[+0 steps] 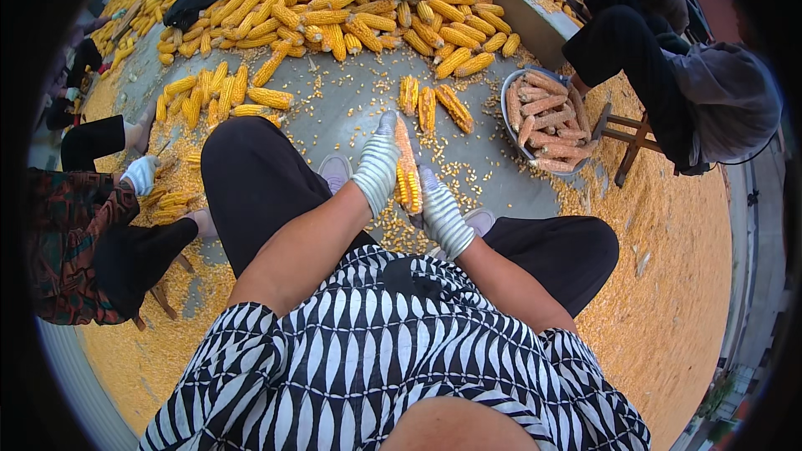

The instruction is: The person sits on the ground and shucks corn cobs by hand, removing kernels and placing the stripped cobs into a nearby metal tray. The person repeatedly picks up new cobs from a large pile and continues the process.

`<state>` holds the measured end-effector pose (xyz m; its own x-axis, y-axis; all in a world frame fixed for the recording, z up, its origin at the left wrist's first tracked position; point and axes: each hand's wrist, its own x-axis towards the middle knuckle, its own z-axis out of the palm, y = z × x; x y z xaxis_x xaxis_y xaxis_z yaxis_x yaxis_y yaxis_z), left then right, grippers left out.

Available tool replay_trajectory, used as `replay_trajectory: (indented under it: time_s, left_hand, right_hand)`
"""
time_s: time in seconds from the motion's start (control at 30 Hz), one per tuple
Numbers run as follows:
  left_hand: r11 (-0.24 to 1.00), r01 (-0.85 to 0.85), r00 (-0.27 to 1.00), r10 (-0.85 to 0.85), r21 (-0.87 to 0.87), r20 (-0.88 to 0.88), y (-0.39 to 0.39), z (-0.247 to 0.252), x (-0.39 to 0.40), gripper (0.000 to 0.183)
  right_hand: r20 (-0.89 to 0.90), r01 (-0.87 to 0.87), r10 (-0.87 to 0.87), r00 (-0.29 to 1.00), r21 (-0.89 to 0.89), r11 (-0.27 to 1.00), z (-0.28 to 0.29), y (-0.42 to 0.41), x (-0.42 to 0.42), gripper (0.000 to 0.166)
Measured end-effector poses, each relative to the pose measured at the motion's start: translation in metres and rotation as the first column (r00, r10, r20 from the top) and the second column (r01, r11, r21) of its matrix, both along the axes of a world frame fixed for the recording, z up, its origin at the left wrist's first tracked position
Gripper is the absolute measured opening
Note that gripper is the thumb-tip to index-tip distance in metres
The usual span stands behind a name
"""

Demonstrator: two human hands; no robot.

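Observation:
Between my knees, my gloved left hand [378, 166] and gloved right hand [440, 207] hold one partly shelled corn cob [406, 166] from its two sides. Its far part is bare and pinkish; yellow kernels remain in rows on the near part. Both gloves are white and striped. Just beyond my hands lie three ears of corn [427, 110] with some rows of kernels gone. Loose kernels [401, 232] are scattered on the grey ground beneath. My fingertips are partly hidden by the cob and gloves.
A large heap of corn ears [338, 12] lies ahead, with a smaller group [207, 95] at left. A basin [506, 119] of bare cobs stands at right near a wooden stool [631, 138]. Other people sit at both sides. Spread kernels [664, 275] cover the ground at right.

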<state>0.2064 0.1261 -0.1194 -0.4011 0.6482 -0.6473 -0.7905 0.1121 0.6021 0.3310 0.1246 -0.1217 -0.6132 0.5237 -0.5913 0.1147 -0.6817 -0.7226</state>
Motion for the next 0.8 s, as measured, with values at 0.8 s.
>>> replay_trajectory:
  time_s: [0.8]
  left_hand:
    - [0.994,0.065,0.997,-0.069,-0.091,-0.037,0.009,-0.037,-0.018,0.073]
  right_hand:
    - [-0.037,-0.050,0.100,0.994,0.665,0.746,-0.045,0.017,-0.001,0.042]
